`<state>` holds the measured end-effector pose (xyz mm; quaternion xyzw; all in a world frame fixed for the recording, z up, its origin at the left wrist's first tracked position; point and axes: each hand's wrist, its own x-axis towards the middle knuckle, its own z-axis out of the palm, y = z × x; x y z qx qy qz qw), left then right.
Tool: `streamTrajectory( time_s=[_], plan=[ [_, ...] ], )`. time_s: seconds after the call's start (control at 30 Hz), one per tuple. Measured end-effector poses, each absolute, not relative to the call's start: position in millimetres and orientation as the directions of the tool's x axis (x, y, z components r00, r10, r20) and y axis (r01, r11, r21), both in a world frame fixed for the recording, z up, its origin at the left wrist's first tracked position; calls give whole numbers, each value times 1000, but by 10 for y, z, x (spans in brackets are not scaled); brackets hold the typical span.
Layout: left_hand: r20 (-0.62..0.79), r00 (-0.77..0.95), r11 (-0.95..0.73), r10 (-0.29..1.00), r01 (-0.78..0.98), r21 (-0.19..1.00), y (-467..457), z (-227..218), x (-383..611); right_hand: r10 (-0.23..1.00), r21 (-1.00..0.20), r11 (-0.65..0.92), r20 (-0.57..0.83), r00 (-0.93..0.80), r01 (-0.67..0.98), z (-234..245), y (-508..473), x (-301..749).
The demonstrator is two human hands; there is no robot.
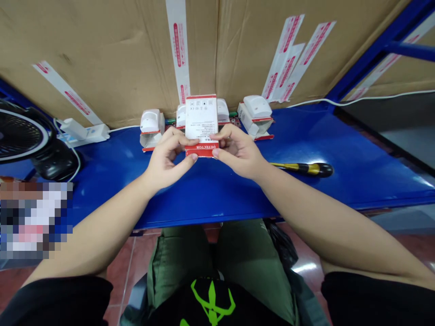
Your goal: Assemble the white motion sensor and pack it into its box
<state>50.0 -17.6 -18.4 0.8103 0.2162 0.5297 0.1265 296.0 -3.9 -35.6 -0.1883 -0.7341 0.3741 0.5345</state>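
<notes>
The left hand (168, 156) and right hand (238, 151) clamp their fingers on a white-and-red cardboard detector carton (201, 120), held upright over a glossy blue metal bench (210, 199), just near white plastic detectors (257, 106) at the far side.

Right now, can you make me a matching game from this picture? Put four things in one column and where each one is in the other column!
Things:
1. Red-and-white DETECTOR box
2. Yellow-and-black screwdriver
3. White detector
4. Black fan

Places:
A. At the far left of the view
B. Held between the left hand and the right hand
C. Lying on the blue bench, right of the hands
D. Sitting on an opened box, near the cardboard at the back

Right pairs: 1-B, 2-C, 3-D, 4-A
</notes>
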Motion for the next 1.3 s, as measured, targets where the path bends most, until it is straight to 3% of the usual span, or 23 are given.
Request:
streamTrajectory(
  time_s=[0.5,0.7,1.0,1.3],
  plan=[
    [804,401,-889,439,323,324,-219,-83,457,653,-747,648,645,-396,-148,-306,-73,2964],
    [796,389,-874,465,347,341,-195,-115,427,671,-772,630,596,-440,-86,-314,-78,2990],
    [838,399,-923,372,257,287,-203,-68,467,546,-591,805,771,-329,-51,-352,-29,2947],
    [902,301,-936,310,262,235,-161,102,325,495,-590,793,770,-402,-153,-325,-58,2972]
  ],
)
